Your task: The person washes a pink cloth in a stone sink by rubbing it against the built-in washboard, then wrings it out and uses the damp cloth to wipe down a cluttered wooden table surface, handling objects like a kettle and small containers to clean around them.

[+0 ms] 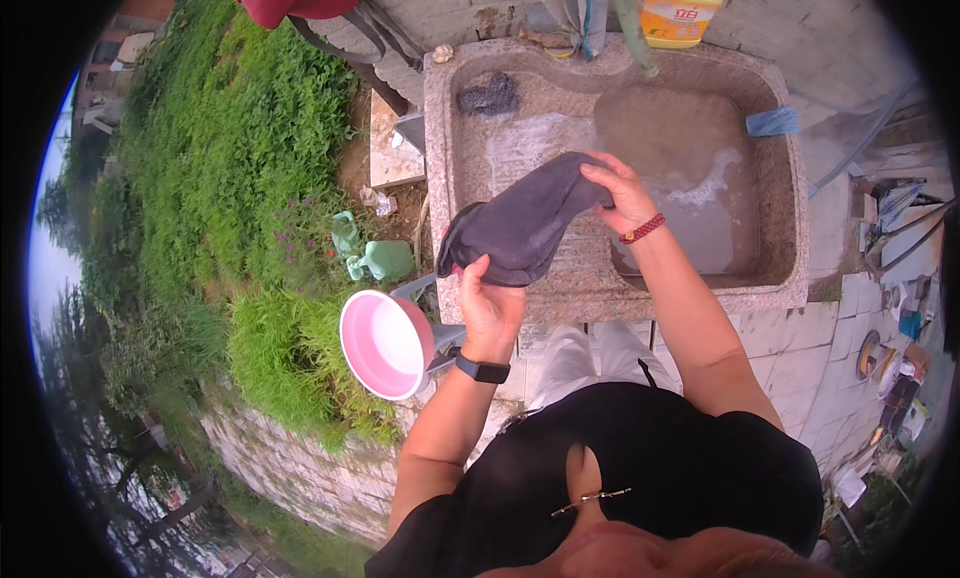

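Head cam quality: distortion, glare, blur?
Head view: strong fisheye, corners black; light soft, no hard shadows; pink basin nearly washed out inside; cloth, left hand and right hand fairly sharp; trees toward the left rim soft and dim.

Matt cloth (528,220), rough stone sink (590,304)

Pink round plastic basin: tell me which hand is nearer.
Left. The left hand, holding one end of the dark grey cloth, is up and right of the basin; the right hand is farther right, over the speckled stone sink, gripping the other end.
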